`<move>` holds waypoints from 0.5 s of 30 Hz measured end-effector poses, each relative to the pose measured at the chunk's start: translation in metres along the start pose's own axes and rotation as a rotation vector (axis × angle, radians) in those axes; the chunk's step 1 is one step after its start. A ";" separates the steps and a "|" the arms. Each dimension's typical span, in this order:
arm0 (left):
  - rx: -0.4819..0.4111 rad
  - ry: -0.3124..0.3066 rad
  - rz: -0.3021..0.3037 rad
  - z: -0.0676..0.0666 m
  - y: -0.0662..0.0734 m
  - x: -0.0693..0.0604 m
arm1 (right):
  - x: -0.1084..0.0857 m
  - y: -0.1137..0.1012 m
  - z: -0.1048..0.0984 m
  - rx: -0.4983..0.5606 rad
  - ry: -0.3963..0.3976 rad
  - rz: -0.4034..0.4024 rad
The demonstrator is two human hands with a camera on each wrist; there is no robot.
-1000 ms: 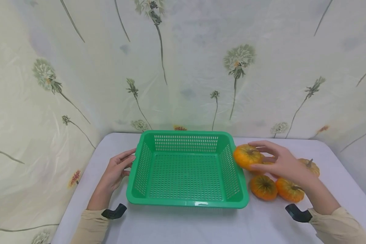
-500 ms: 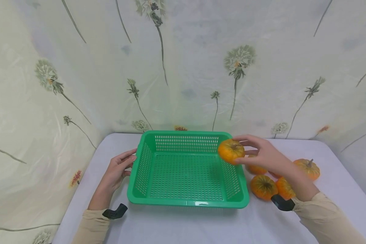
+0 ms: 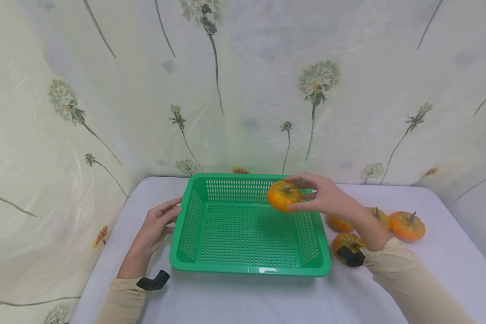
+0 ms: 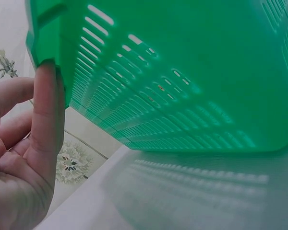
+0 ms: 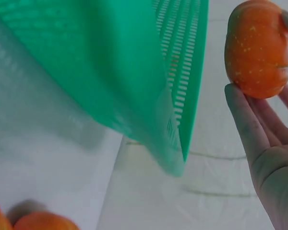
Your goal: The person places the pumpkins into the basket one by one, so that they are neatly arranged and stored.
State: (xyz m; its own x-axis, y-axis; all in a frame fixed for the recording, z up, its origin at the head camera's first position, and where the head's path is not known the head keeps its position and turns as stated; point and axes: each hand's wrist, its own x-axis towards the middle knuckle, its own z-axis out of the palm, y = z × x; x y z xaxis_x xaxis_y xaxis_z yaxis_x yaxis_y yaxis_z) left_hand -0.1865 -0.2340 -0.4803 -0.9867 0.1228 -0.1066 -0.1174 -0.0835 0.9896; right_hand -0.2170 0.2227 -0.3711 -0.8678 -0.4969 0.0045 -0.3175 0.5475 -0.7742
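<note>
A green plastic basket [image 3: 249, 269] with slotted walls stands on the white-covered table. My left hand [image 3: 155, 227] is at its left side; in the left wrist view straight fingers [image 4: 44, 112] touch the underside of the rim. My right hand [image 3: 328, 196] holds a small orange pumpkin [image 3: 282, 197] by its side, between thumb and fingers, over the basket's right rear part. Seen by the right wrist camera, the pumpkin [image 5: 259, 50] is up beside the basket's rim, fingertips against it. The basket floor below bears no pumpkin.
To the right of the basket lie several more small pumpkins, among them one at the far right [image 3: 407, 226] and one near the basket's right wall [image 3: 340, 224]. My right forearm and its black wrist camera [image 3: 351, 256] partly cover this group. A flowered curtain [image 3: 251, 90] hangs behind the table.
My right hand has carried the pumpkin leftward from beside the basket's right rim to over its inside. The left hand and basket have stayed in place.
</note>
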 end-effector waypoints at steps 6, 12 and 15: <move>0.004 -0.003 0.004 0.001 0.001 0.000 | 0.019 -0.009 0.012 0.037 -0.034 0.003; 0.007 0.002 -0.001 0.001 0.002 0.000 | 0.039 -0.019 0.024 0.053 -0.063 0.003; 0.008 0.004 -0.008 0.001 0.002 0.000 | 0.049 -0.023 0.031 0.034 -0.081 -0.013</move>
State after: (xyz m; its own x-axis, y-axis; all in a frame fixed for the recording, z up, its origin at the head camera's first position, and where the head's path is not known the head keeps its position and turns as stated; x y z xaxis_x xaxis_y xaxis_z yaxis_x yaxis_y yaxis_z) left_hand -0.1863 -0.2327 -0.4780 -0.9861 0.1195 -0.1152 -0.1246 -0.0745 0.9894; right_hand -0.2402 0.1652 -0.3728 -0.8296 -0.5572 -0.0357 -0.3140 0.5185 -0.7953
